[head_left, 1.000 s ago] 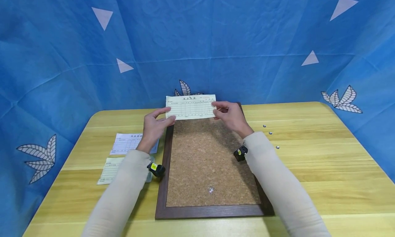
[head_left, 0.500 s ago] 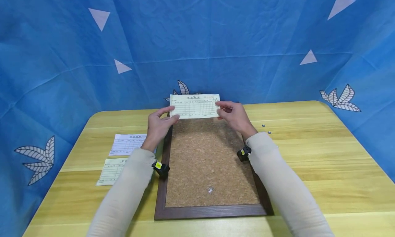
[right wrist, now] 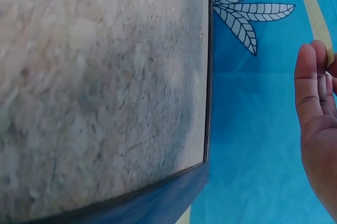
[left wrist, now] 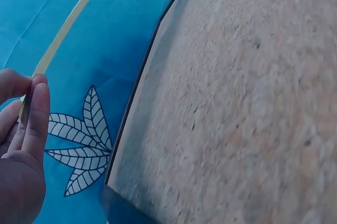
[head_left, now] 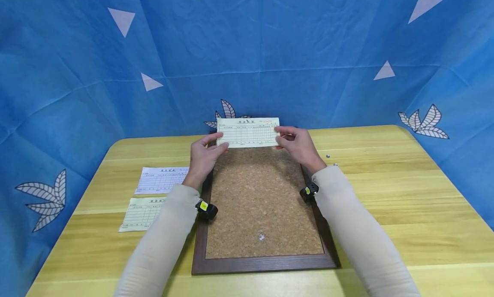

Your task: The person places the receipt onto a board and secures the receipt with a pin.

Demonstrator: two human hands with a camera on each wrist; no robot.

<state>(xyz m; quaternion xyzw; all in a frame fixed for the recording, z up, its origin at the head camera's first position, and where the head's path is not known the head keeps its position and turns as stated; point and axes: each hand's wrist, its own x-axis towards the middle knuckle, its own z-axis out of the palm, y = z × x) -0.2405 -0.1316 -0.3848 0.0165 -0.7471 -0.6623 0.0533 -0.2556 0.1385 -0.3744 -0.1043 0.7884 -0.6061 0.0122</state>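
A pale yellow-green printed receipt slip (head_left: 248, 133) is held up level over the far end of a cork board (head_left: 262, 194) in a dark wooden frame. My left hand (head_left: 204, 157) pinches its left edge between thumb and fingers. At the right edge my right hand (head_left: 300, 146) pinches it the same way. Seen edge-on in the left wrist view, the slip (left wrist: 66, 26) bows slightly and stands apart from the cork. In the right wrist view the slip (right wrist: 313, 13) shows as a thin strip by the fingers.
On the wooden table (head_left: 405, 202), left of the board, lie a white slip (head_left: 158, 181) and a greenish slip (head_left: 140, 213), both partly behind the left arm. Small silver pins (head_left: 328, 156) lie to the right. A silvery cluster (head_left: 262, 237) sits low on the cork. Blue cloth (head_left: 254, 39) hangs behind.
Both hands have shifted a little to the right in the head view, carrying the receipt slip with them. Their pinch looks the same. The head view has moved slightly.
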